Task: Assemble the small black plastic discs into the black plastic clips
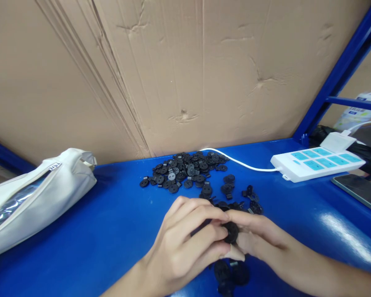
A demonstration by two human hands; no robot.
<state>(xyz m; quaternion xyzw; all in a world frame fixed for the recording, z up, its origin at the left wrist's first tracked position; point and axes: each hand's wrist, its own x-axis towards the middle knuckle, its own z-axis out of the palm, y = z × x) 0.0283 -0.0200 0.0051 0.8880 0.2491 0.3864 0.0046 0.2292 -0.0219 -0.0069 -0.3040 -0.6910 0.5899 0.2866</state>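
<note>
My left hand (185, 239) and my right hand (262, 235) meet above the front middle of the blue surface. Between their fingertips is a small round black plastic disc (231, 232), pinched from both sides. A pale wrap covers one fingertip of the left hand. Just beyond the hands lie several loose black pieces (255, 206), some with small metal clips. Nearer to me, below the hands, sit more black discs (230, 274), partly hidden by the fingers. A larger heap of black discs (188, 169), some with holes, lies farther back.
A white power strip (318, 163) with blue sockets stands at the right, its white cable (241, 164) running behind the heap. A phone (358, 192) lies beside it. A white pouch (49, 194) is at the left. Cardboard (185, 74) backs the blue shelf (111, 231).
</note>
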